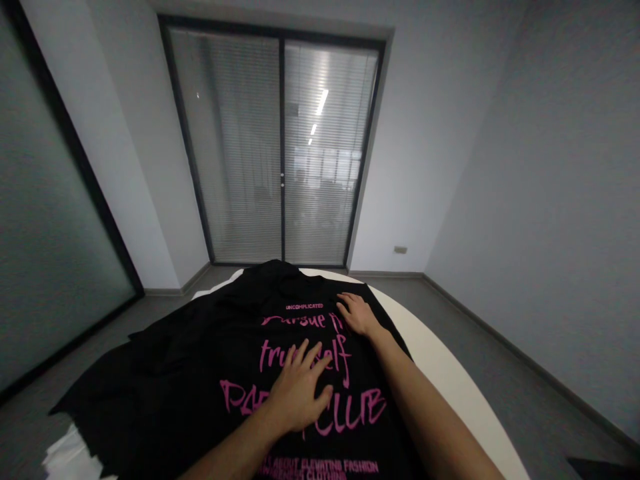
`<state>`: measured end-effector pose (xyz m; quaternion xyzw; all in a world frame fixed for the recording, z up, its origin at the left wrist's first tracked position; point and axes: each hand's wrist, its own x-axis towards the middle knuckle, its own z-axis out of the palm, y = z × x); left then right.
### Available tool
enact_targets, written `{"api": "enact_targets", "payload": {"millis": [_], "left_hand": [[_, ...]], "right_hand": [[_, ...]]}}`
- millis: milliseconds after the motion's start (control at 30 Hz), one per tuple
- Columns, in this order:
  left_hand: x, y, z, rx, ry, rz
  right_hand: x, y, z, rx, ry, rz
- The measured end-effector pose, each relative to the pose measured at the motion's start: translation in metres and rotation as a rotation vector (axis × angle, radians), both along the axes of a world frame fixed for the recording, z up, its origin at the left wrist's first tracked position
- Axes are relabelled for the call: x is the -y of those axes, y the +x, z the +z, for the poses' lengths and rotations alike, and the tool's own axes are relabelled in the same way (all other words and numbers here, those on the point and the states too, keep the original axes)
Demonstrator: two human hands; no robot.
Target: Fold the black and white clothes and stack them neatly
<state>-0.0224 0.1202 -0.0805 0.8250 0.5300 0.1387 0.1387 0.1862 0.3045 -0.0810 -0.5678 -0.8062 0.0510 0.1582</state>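
A black T-shirt with pink lettering lies spread over a round white table, its left part draping past the table's edge. My left hand rests flat on the printed middle of the shirt, fingers spread, covering some of the letters. Farther up, my right hand lies on the cloth near the shirt's upper right side, its fingers stretched toward the left. Neither hand grips the fabric. Dark folds bunch up around the collar at the far end.
White crumpled material shows under the shirt at the lower left. Beyond the table stands a glass door with blinds. Pale walls and a grey floor surround the table. A dark object sits at the lower right.
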Motion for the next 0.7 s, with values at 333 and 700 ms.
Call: {"api": "enact_targets", "payload": {"millis": [333,700], "left_hand": [[-0.005,-0.001,0.000,0.050,-0.022,-0.005],[-0.007,-0.002,-0.001,0.015,-0.022,-0.007]], "right_hand": [[-0.051,-0.033,-0.014,0.057,-0.176,-0.098],[-0.037,-0.022,-0.008,0.032,-0.057,-0.143]]}}
